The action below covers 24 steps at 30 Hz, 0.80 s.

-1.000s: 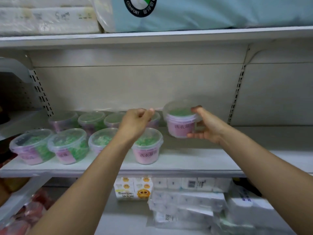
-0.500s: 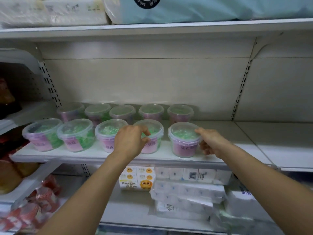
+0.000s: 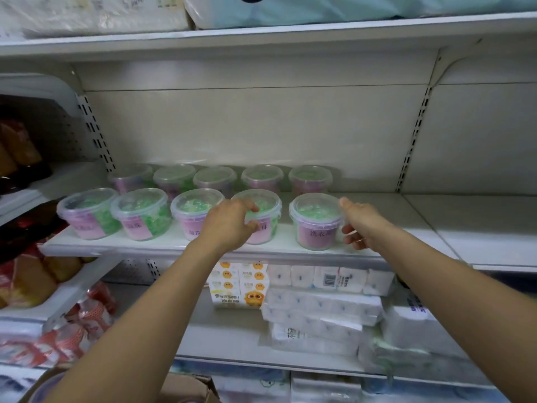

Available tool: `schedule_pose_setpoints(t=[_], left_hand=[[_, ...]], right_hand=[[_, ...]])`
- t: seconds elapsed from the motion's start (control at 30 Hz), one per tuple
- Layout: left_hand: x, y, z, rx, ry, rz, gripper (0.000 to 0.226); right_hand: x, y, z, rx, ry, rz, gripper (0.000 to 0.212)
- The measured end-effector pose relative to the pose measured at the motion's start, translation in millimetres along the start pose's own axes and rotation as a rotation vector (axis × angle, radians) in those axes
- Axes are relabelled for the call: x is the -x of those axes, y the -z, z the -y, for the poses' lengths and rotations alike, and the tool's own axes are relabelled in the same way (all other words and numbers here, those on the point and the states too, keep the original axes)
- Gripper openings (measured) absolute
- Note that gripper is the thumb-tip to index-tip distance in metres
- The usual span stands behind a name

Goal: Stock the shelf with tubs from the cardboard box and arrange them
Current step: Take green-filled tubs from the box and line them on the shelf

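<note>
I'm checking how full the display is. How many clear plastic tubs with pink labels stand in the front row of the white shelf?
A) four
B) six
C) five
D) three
C: five clear plastic tubs with pink labels line the front edge of the white shelf, from the leftmost tub to the rightmost tub, which the right hand touches.

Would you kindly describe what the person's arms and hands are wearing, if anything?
Both forearms are bare, with no sleeves, gloves or watch in view. The right hand seems to have a thin ring on one finger; the left hand shows none.
</note>
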State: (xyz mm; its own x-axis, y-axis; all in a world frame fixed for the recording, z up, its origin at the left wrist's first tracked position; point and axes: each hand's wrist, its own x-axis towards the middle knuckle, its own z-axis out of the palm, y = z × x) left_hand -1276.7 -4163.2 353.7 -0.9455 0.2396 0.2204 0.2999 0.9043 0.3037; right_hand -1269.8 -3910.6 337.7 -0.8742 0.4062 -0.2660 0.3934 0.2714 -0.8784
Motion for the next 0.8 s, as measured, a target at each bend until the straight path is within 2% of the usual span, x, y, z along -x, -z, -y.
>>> schedule_pose_setpoints(t=[0.1,0.2,0.3,0.47,0.63,0.8], left_hand=[[19,-5,0,0.099,-0.034,-0.078,0.045],[54,-17,-3,0.215,-0.045,-0.170,0.037],[87,-28,-3,0.349,0.017,-0.165,0.027],[134,-42,16,0.399,0.117,-0.086,0.025],[179,-62,60,0.397,0.239,0.023,0.027],[231,-84,138,0.399,0.439,0.102,0.023]], right_hand=[[18,0,-11,0.040,0.101,-0.126,0.040],[43,-4,-33,-0.023,0.259,-0.210,0.024],[70,-16,-52,-0.057,0.359,-0.104,0.006],[99,-53,-77,0.086,0.467,0.064,0.006],[118,-116,-104,0.197,0.457,0.277,0.006],[145,-198,-123,0.265,0.376,0.531,0.008]])
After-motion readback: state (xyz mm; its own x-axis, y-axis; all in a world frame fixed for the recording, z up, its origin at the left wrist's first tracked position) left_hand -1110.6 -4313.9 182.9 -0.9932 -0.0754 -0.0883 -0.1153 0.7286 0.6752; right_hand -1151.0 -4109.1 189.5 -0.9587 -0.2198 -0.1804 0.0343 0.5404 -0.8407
